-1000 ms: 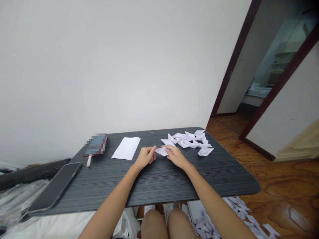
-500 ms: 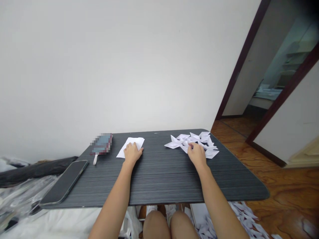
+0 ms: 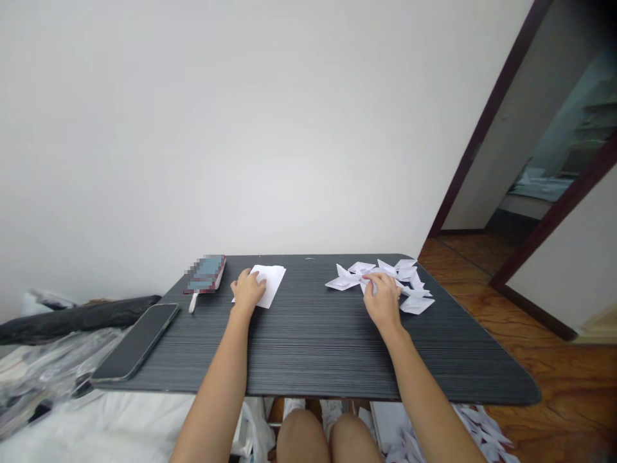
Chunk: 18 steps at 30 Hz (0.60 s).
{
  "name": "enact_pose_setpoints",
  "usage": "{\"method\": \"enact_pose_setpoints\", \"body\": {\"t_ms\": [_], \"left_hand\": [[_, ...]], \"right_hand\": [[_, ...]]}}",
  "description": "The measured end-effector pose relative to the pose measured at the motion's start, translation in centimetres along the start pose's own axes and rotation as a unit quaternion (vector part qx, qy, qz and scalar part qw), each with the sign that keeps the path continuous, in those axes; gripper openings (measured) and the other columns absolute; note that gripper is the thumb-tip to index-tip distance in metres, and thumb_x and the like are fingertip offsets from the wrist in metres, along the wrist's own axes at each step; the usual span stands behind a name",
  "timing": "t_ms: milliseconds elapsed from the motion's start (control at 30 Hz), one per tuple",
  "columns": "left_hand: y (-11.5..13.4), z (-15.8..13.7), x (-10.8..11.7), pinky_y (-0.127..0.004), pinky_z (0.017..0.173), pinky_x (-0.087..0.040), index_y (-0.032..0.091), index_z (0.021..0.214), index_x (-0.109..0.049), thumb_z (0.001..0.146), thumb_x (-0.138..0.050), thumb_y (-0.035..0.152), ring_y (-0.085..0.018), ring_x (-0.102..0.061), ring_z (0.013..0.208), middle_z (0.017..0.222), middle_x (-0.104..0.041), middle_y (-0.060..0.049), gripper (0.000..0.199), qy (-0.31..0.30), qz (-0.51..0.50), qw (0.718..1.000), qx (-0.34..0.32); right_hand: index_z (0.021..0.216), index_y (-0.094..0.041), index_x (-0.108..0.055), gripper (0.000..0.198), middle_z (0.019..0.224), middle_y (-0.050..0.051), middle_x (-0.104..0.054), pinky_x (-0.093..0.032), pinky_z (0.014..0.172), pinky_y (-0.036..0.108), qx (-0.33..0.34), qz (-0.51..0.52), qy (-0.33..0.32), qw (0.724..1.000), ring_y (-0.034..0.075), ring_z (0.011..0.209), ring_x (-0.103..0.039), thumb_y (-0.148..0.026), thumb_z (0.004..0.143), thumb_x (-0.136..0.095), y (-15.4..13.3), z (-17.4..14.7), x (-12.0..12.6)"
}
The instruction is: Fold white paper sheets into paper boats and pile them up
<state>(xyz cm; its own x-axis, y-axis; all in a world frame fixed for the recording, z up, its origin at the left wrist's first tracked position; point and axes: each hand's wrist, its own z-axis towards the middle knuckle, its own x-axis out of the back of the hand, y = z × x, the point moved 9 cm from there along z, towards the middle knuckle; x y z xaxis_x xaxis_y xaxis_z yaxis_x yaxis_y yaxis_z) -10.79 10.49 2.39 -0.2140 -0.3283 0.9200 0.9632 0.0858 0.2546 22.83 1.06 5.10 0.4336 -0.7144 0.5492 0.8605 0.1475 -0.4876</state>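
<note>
A small stack of white paper [image 3: 271, 283] lies left of centre on the dark table. My left hand [image 3: 247, 289] is over its left edge, fingers curled round that side and thumb on the top sheet. Right of centre spreads a cluster of folded white paper boats [image 3: 347, 280], pointed at both ends and overlapping. My right hand [image 3: 384, 301] reaches into the cluster's near side, with thumb and forefinger closed at one paper boat [image 3: 365, 289]. The hand partly covers that boat.
The table [image 3: 313, 347] stands against a white wall. On its left lie a phone [image 3: 137, 344] and a blurred-out item with a white strap [image 3: 193, 302]. A black roll [image 3: 96, 318] and plastic bags lie beyond the left edge. More folded papers [image 3: 482, 427] are on the floor.
My left hand has slid left across the paper stack to its edge, uncovering more of the sheets. My right hand stays at the boats, its fingers drawn closer together. The view has shifted slightly.
</note>
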Motion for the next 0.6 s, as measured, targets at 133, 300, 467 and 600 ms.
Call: {"method": "enact_pose_setpoints", "body": {"t_ms": [133,300,467,600], "left_hand": [[-0.4,-0.3,0.4,-0.033,0.096,-0.029,0.015,0.108,-0.055,0.073,-0.043,0.018,-0.022,-0.043,0.111,0.124,-0.044,-0.009,0.037,-0.066,-0.071,0.989,-0.110],[0.6,-4.0,1.9,-0.036,0.101,-0.022,0.021,0.115,-0.048,0.076,-0.046,0.030,-0.021,-0.026,0.123,0.134,-0.028,-0.002,0.040,-0.174,-0.163,0.916,-0.323],[-0.7,-4.7,1.1,-0.037,0.099,-0.026,0.020,0.119,-0.044,0.072,-0.049,0.045,-0.021,-0.035,0.118,0.129,-0.037,-0.007,0.053,-0.157,-0.159,0.917,-0.329],[-0.9,-4.5,0.7,-0.034,0.095,-0.033,0.017,0.114,-0.049,0.073,-0.047,0.047,-0.021,-0.044,0.110,0.118,-0.050,-0.009,0.050,-0.091,-0.126,0.925,-0.348]], "right_hand": [[0.080,-0.016,-0.061,0.025,0.085,0.007,-0.057,-0.028,0.070,0.033,0.031,0.015,-0.002,0.999,0.021,0.085,-0.046,-0.009,0.070,-0.038,-0.6,-0.1,-0.1],[0.079,-0.017,-0.060,0.024,0.083,0.006,-0.057,-0.029,0.071,0.032,0.064,0.029,-0.007,0.997,0.019,0.084,-0.046,-0.008,0.070,-0.039,-1.3,-0.3,-0.6],[0.079,-0.018,-0.059,0.024,0.083,0.005,-0.057,-0.029,0.071,0.032,0.090,0.031,-0.012,0.995,0.019,0.084,-0.047,-0.008,0.070,-0.039,-1.9,-0.7,-1.1],[0.080,-0.018,-0.059,0.026,0.083,0.005,-0.057,-0.029,0.071,0.032,0.101,0.032,-0.015,0.994,0.019,0.084,-0.047,-0.007,0.070,-0.038,-2.5,-1.0,-1.2]]}}
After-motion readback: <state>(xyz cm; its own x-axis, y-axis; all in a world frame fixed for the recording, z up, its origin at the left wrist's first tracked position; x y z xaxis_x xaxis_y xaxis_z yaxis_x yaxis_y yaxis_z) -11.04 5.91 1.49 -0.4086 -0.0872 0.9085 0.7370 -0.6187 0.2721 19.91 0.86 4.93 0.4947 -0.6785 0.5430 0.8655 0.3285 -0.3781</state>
